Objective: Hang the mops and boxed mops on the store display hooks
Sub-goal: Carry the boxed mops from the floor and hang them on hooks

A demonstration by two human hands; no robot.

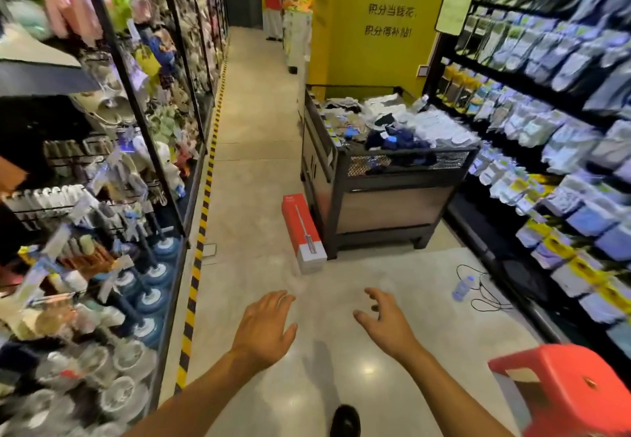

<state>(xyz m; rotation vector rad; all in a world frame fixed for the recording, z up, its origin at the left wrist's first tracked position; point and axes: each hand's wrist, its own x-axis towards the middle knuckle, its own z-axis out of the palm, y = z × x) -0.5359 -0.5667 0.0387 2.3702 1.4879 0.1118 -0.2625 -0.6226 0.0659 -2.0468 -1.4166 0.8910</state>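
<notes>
You're standing in a shop aisle: packaged goods hang on display racks point(532, 102) either side, and a bin point(386, 177) of socks sits ahead.

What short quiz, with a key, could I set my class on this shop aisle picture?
1. True or false: the left hand and the right hand both hold nothing.
2. Where is the boxed mop? A: on a display hook. B: on the floor beside the black bin. C: in a grip.
3. Fill in: the round mop heads hanging at the person's left are ____ in colour.
Key: 1 true; 2 B; 3 blue.
</notes>
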